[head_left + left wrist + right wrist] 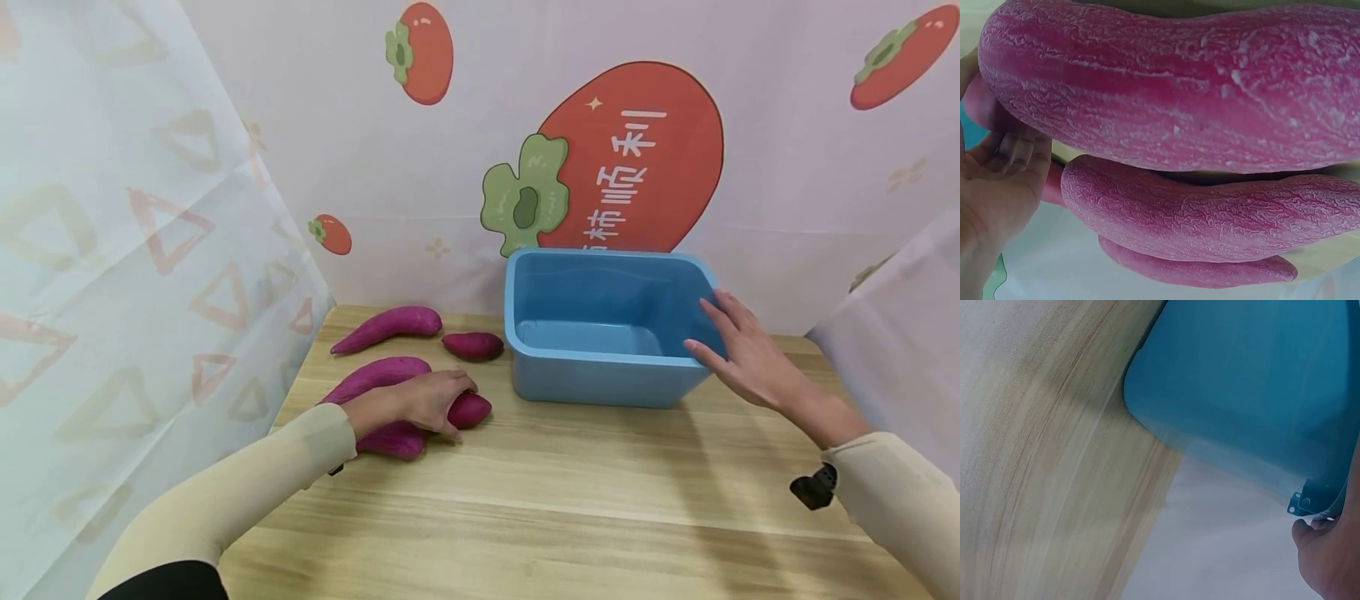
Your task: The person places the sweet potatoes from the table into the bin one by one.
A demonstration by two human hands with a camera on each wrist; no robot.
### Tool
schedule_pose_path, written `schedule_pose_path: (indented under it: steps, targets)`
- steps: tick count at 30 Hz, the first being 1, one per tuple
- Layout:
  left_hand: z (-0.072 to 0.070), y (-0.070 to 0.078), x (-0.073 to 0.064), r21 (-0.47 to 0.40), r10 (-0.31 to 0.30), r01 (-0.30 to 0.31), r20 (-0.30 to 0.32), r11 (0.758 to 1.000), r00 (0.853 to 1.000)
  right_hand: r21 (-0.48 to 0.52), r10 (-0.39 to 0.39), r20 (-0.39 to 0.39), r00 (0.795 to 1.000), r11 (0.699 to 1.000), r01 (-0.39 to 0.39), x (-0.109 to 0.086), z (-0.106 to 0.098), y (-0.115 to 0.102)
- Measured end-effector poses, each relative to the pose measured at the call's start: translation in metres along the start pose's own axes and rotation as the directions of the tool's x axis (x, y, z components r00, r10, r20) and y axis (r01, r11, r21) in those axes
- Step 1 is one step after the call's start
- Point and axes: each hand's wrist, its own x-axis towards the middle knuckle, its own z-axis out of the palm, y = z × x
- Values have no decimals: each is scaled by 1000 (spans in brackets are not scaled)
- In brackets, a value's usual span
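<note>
Head view: at far left, a pale cloth (172, 158) printed with triangles; next, on the wooden surface (525, 517), three long purple sweet potatoes (397, 323), one near the back edge, two closer and partly covered by the left arm; then the left hand (433, 402), fingers and thumb curled round a small sweet potato (470, 411); hard to tell whether resting or lifted; farther back, a second small sweet potato (474, 346), just beside the blue box (600, 382); box upright, mouth upward; rightmost, the right hand (750, 362), gripping the box's right rim, thumb and forefinger reaching inside.
</note>
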Motion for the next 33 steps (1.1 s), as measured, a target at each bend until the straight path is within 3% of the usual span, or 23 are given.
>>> schedule_pose_path:
  steps: [11,20,33]
  targets:
    - [6,-3,2,-5,-14,14,20,1000,1000,4,0,-8,1000,1000,0,-1,0,-2]
    - [3,-6,3,-102,-9,4,-47,995,999,13,3,-17,1000,1000,-3,-2,0,-2]
    - [-4,-9,1,-163,3,-25,-133,986,991,25,-6,-20,1000,1000,6,-1,1,-2]
